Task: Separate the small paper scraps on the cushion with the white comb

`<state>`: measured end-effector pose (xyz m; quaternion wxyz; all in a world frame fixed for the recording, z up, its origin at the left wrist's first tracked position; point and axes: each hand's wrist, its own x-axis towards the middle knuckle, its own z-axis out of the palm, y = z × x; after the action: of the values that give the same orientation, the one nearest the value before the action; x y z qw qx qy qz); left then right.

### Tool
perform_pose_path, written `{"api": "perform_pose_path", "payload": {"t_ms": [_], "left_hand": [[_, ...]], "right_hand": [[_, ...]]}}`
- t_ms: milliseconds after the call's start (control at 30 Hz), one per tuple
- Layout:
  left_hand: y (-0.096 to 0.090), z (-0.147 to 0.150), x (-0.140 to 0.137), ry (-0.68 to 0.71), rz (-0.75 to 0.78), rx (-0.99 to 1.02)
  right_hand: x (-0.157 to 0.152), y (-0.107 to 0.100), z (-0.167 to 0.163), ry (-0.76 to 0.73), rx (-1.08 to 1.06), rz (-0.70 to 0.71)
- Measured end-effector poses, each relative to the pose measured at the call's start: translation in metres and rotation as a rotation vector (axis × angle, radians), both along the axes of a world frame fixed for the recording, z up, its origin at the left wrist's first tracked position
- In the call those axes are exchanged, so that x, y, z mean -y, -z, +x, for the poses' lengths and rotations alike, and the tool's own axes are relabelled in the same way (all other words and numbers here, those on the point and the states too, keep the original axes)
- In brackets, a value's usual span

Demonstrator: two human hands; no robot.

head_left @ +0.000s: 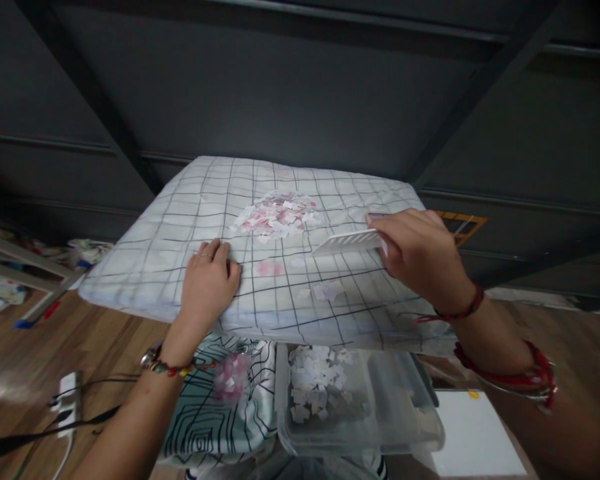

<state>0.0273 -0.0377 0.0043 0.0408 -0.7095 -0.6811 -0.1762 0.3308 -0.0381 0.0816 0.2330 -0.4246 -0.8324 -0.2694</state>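
My right hand (417, 257) grips a flat white slotted tool (349, 241), its edge low over the checked cloth (190, 213). Whether that edge touches the cloth I cannot tell. To its left lies a heap of small white and pink paper scraps (280, 215). My left hand (207, 277) rests on the cloth near the front, fingers lying flat and the thumb apart, holding nothing. A few pale scraps (327, 291) and a pink patch (269, 268) are between the two hands.
Below the cloth's front edge sits a clear plastic box (360, 440) with white paper pieces (317, 377) inside. Beside it, pink scraps (231, 377) lie on a green patterned fabric (200, 413). A dark panel (280, 87) stands behind. A power strip (70, 403) is on the floor.
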Motion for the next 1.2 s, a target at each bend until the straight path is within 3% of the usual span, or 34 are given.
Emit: {"api": "perform_pose_path", "payload": {"t_ms": [333,567,800,967,1200], "left_hand": [[-0.001,0.000,0.001,0.010,0.004,0.002],[-0.001,0.000,0.001,0.018,0.014,0.010],[0.000,0.001,0.002,0.001,0.011,0.024],[-0.001,0.001,0.002,-0.002,0.004,0.033],[-0.001,0.001,0.003,-0.005,0.009,0.020]], "right_hand": [[0.000,-0.005,-0.011,-0.016,-0.053,0.025],[-0.010,0.005,-0.017,-0.037,-0.020,0.024],[-0.004,-0.003,-0.011,-0.058,-0.040,0.051],[-0.006,0.004,-0.010,-0.048,-0.019,0.004],[-0.013,0.006,-0.012,0.008,-0.100,0.056]]}}
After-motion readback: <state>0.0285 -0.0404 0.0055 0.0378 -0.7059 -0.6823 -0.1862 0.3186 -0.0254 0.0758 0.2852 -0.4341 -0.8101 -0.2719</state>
